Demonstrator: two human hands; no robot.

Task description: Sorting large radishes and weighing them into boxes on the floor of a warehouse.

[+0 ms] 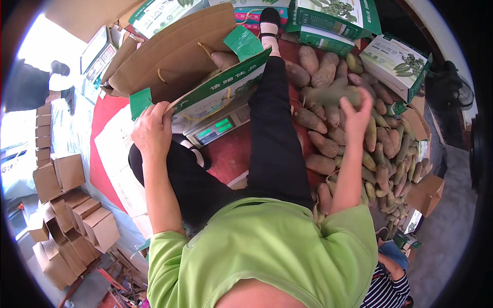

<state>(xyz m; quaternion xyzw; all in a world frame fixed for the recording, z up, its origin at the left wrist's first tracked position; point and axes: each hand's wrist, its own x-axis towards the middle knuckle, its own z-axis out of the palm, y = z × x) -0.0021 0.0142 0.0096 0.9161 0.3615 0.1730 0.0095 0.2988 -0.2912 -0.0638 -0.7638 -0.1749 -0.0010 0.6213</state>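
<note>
Item, centre frame: my left hand [152, 126] pinches the open box [205, 77] rim on the scale [215, 128]; my right hand [357, 110], fingers curled, holds a blurred potato [328, 95], lying crosswise, right of box.

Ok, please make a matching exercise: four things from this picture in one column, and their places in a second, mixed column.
Things:
1. left hand
2. right hand
3. weighing scale
4. plain brown boxes

Places:
a. stacked at the far left
b. under the open green and white carton
c. on the rim of that carton
d. over the heap of sweet potatoes, gripping one

Pairs: 1-c, 2-d, 3-b, 4-a
</note>
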